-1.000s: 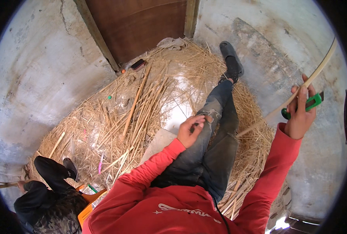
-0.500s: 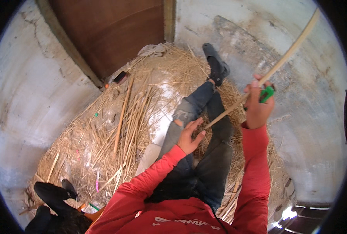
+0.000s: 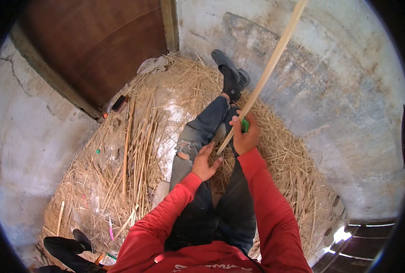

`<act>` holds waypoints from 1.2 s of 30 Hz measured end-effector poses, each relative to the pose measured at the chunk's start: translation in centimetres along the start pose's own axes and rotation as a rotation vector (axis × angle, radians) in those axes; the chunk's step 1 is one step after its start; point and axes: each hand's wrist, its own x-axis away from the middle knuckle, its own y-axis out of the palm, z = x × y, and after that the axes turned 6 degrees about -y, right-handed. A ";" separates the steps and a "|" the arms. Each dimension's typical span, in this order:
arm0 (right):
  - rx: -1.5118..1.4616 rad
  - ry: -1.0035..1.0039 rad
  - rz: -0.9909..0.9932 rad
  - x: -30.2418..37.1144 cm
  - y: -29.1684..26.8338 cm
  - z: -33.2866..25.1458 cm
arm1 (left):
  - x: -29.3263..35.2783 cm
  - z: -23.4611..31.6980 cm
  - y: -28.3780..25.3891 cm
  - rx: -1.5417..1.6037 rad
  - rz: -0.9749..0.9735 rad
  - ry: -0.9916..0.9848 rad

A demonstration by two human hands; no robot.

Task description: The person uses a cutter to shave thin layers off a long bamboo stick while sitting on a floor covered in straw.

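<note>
My right hand [image 3: 246, 133] is closed around a long, pale bamboo strip [image 3: 275, 59] and also holds a small green tool [image 3: 245, 125]. Fingers cover most of that tool, so its kind cannot be made out. The strip slants from between my legs up past the top right of the view. Near its lower end is my left hand [image 3: 204, 164], fingers stretched and thumb apart, resting close to my knee. The strip's tip lies at the gap between the left thumb and fingers; whether they touch it is unclear.
Shavings [image 3: 284, 182] cover the floor around my outstretched legs. Several long strips [image 3: 141, 145] lie to the left. A dark box-shaped object [image 3: 119, 103] sits by the brown door [image 3: 98, 41]. Another person's dark-clad leg [image 3: 66, 250] shows at lower left. A stained wall [image 3: 339, 100] stands close on the right.
My right hand has come down and leftward with the strip and green tool, nearer to my left hand. The strip now stands steeper. The whole view has shifted somewhat.
</note>
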 end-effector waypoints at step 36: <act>0.175 0.037 0.694 -1.2 -23.9 0.1 | 32.2 -40.2 -5.1 -0.709 -0.357 -0.354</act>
